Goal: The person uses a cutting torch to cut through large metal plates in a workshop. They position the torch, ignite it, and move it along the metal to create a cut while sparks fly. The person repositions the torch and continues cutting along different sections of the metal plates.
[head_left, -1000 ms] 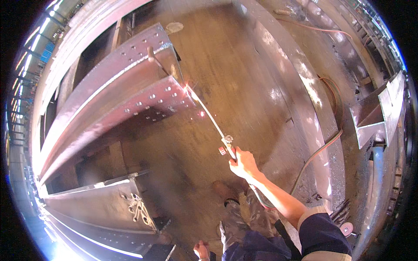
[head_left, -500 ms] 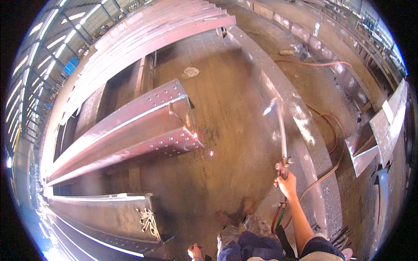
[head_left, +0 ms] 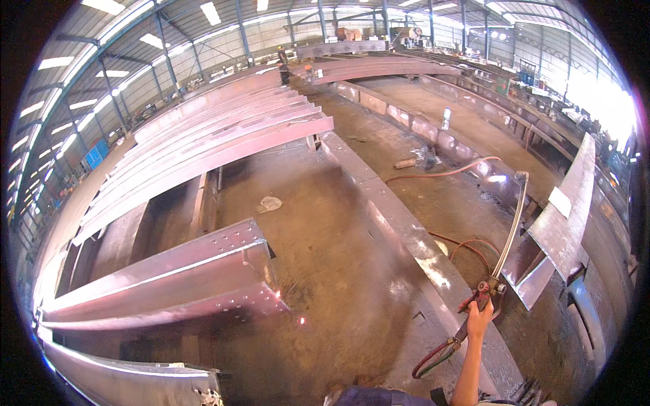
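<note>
My right hand is closed round the handle of a cutting torch, whose long metal tubes slant up and right to a bent head. No flame can be made out at that head. Red and green hoses run from the back of the handle. Left of my hand lies a long steel floor beam. Farther left is a reddish H-beam with bolt holes in its flanges and small glowing spots near its end. My left hand is out of view.
Several reddish beams lie side by side at the far left. Angular steel plates stand at right. A loose hose crosses the floor, and a bottle stands on a farther beam. Another person stands far back.
My view has lifted toward the hall. The torch has swung right, away from the reddish beam, and its flame no longer shows. My left hand has left the picture.
</note>
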{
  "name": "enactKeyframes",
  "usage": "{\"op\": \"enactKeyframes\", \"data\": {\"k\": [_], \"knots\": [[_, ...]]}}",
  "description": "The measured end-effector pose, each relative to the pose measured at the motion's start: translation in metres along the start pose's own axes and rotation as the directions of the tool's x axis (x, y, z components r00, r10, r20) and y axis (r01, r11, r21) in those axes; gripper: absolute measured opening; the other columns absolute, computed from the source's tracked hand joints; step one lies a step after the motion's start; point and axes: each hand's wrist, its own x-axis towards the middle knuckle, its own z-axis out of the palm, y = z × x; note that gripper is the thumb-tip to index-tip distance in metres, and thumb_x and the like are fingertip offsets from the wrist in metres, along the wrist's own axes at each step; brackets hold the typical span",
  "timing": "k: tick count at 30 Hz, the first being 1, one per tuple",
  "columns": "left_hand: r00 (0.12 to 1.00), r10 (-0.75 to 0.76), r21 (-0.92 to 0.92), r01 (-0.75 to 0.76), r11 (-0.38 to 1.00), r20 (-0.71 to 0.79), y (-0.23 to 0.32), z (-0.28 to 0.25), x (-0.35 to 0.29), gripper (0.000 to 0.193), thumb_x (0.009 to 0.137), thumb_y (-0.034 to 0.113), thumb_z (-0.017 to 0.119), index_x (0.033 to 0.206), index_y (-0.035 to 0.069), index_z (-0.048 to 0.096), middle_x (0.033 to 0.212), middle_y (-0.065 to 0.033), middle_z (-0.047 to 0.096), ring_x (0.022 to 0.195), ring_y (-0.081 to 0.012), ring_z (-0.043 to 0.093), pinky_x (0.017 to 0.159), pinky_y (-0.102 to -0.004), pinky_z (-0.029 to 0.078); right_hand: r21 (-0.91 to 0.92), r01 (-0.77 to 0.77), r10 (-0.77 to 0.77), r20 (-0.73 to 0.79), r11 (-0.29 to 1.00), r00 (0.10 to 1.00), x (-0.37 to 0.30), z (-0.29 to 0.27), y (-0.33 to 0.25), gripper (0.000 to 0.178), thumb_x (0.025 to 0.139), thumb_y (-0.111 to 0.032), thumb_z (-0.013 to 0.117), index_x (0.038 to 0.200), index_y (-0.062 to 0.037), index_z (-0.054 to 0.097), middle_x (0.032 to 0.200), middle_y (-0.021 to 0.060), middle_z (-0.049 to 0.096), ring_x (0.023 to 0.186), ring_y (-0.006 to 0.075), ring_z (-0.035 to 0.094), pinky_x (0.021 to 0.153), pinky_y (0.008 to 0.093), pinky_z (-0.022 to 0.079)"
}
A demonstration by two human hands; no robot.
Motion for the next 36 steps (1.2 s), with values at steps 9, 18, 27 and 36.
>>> {"op": "enactKeyframes", "data": {"k": [9,18,27,36], "knots": [[0.975,-0.109,-0.641,0.210,0.739,0.193,0.062,0.010,0.108,0.025,0.084,0.023,0.056,0.076,0.000,0.059,0.069,-0.0146,0.063,0.059,-0.0253,0.063,0.053,-0.0396,0.050,-0.047,0.257,-0.259,-0.032,0.965,0.965,0.006,0.016,-0.063,0.015,0.082,0.003,0.049,0.096,0.0021,0.055,0.074,0.0083,0.063,0.063,0.0173,0.062,0.061,0.0305,0.051],[0.925,-0.302,-0.667,0.377,0.643,0.232,0.108,-0.012,0.146,0.020,0.082,0.013,0.056,0.067,0.000,0.053,0.059,-0.0124,0.060,0.044,-0.0250,0.058,0.040,-0.0340,0.046,-0.091,0.446,-0.456,-0.179,0.890,0.872,0.012,0.042,-0.110,0.024,0.083,0.007,0.047,0.105,0.0025,0.056,0.085,0.0085,0.064,0.074,0.0163,0.062,0.071,0.0303,0.051],[0.900,-0.204,-0.442,0.374,0.815,0.385,0.110,-0.026,0.146,0.016,0.081,0.014,0.058,0.071,0.001,0.056,0.061,-0.0102,0.061,0.047,-0.0221,0.058,0.042,-0.0321,0.045,-0.203,0.424,-0.470,-0.342,0.883,0.814,0.039,0.033,-0.103,0.027,0.085,0.001,0.050,0.112,0.0022,0.056,0.089,0.0070,0.064,0.078,0.0155,0.061,0.077,0.0312,0.050],[0.901,-0.074,-0.341,0.237,0.910,0.428,0.271,0.047,0.172,0.017,0.082,0.013,0.056,0.075,-0.002,0.058,0.059,-0.0096,0.059,0.044,-0.0195,0.054,0.040,-0.0309,0.043,-0.133,0.451,-0.460,-0.437,0.883,0.773,0.155,0.074,-0.051,0.029,0.088,0.000,0.049,0.116,0.0023,0.055,0.090,0.0104,0.064,0.077,0.0186,0.063,0.072,0.0335,0.055]]}}
